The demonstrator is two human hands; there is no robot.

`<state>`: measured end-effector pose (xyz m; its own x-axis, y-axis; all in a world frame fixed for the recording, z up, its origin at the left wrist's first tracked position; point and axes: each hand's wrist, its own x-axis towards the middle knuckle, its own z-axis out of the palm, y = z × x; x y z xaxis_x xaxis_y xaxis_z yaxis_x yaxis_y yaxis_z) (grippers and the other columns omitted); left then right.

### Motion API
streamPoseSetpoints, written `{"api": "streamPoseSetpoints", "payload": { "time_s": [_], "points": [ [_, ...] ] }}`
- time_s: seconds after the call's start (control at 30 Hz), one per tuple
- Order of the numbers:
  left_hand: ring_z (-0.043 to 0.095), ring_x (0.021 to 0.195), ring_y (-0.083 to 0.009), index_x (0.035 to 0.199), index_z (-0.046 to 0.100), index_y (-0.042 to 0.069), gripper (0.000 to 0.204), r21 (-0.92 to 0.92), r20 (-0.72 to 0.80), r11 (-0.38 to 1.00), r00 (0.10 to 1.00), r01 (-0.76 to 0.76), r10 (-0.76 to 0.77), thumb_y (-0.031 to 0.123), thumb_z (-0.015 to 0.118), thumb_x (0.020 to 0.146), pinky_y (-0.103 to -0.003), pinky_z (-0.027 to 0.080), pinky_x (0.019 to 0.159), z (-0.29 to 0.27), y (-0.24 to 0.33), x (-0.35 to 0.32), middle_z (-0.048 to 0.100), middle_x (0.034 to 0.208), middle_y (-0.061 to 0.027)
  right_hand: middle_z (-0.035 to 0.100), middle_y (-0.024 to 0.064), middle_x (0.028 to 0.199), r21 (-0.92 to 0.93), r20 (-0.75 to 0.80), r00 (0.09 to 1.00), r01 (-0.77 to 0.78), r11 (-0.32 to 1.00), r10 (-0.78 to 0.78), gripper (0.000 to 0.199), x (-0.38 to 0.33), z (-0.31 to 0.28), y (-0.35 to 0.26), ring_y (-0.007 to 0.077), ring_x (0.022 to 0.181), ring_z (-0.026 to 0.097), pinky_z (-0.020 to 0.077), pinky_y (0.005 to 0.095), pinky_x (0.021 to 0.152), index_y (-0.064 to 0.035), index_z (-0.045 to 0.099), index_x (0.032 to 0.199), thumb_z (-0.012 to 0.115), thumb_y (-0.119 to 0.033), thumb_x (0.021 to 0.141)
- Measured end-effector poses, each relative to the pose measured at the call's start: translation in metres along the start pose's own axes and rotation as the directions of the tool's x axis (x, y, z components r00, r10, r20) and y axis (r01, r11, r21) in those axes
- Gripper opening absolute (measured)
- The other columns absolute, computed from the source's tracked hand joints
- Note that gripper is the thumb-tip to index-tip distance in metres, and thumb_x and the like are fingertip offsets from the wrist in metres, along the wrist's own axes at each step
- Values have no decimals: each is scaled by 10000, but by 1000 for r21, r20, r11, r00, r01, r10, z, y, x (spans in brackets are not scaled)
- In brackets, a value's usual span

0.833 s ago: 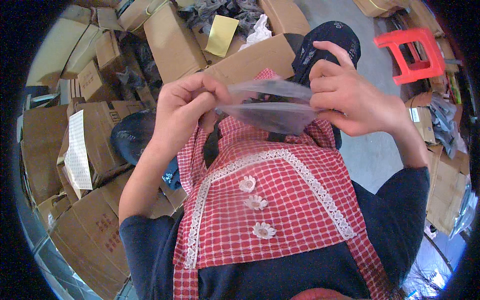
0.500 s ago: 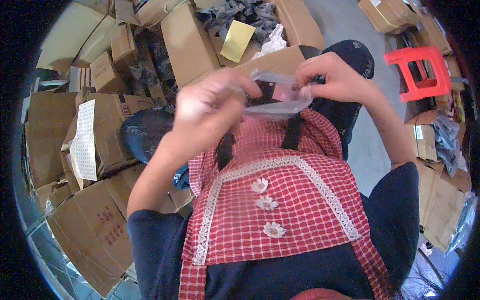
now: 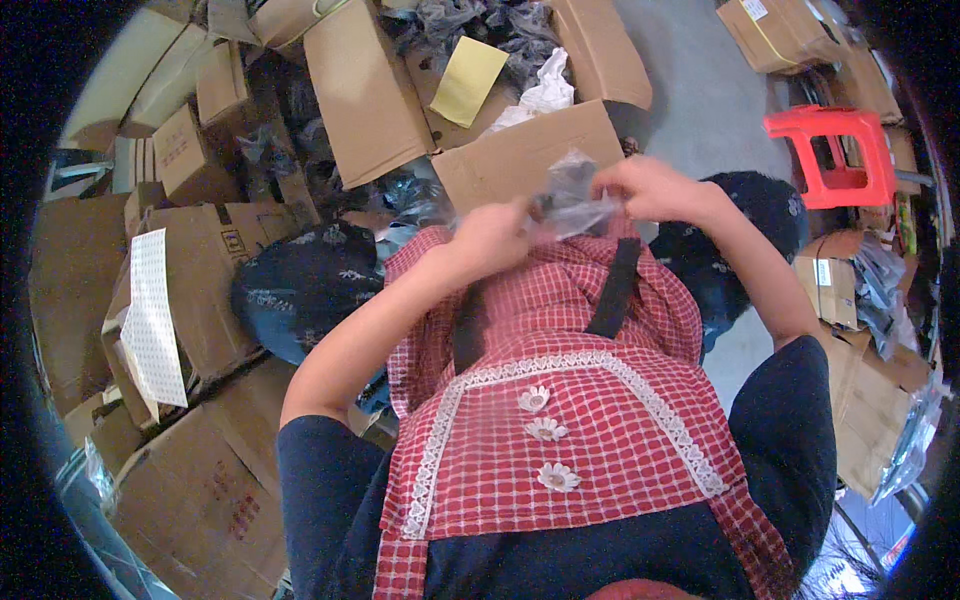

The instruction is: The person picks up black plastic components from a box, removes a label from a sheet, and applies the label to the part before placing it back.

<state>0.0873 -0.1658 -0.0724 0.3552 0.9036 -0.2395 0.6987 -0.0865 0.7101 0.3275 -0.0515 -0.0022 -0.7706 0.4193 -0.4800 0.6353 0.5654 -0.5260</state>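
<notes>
A clear plastic bag is stretched between my two hands above my lap. My left hand pinches its left side, the fingertips smeared by motion. At the opposite side, my right hand has thumb and fingers closed on the bag's edge. Something dark shows by the left fingertips, too blurred to name. Below the bag lies my red checked apron with black straps. Just beyond my hands stands an open carton holding dark plastic bags, a yellow sheet and crumpled white paper.
Stacked cardboard boxes crowd the left side, a white dotted sheet leaning against one. To the right, a red plastic stool stands near more boxes. Grey floor shows between carton and stool.
The bag's wide mouth has drawn narrower and collapsed. My left hand has moved right and lower, toward my right hand. My knees have spread apart.
</notes>
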Motion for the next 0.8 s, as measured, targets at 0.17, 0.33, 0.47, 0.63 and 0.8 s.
{"api": "streamPoseSetpoints", "payload": {
  "time_s": [0.17,0.33,0.47,0.63,0.8],
  "points": [
    [678,810,-408,1080,650,69,324,103,225,994,973,21,-44,143,580,772,-501,538,737,57,-30,24,698,900,-202,684,179,783,-239,262,946,-128,963,190,187,10,49,31,365,787,665,493,448,670,-44,706,818,612,-85,661],
    [520,1218,-353,1283,577,127,458,633,72,773,997,-42,-4,307,585,862,-533,436,990,79,-60,30,548,1321,-188,692,189,781,-413,375,858,-182,892,349,164,10,124,97,364,786,676,525,480,700,-32,717,749,619,-115,646],
    [277,1421,-280,1345,536,116,493,800,34,568,960,-192,277,299,532,887,-683,256,1070,112,-71,29,356,1510,-123,685,190,762,-381,285,914,-168,909,288,184,-1,174,146,383,751,667,525,484,683,-41,727,757,623,-132,636],
    [203,1456,-279,1454,410,141,611,831,46,513,946,-216,322,340,535,890,-766,202,1036,120,-81,39,270,1555,-132,681,209,789,-274,254,955,-80,958,153,182,15,182,162,405,732,661,521,518,634,-52,710,753,622,-157,634],
    [122,1483,-328,1486,363,163,875,715,50,674,975,-186,215,465,705,739,-762,101,1070,89,-61,47,217,1569,-190,688,205,836,-217,186,968,-129,968,170,199,9,201,183,402,785,665,525,512,659,-47,711,795,609,-135,648]
  ]
}}
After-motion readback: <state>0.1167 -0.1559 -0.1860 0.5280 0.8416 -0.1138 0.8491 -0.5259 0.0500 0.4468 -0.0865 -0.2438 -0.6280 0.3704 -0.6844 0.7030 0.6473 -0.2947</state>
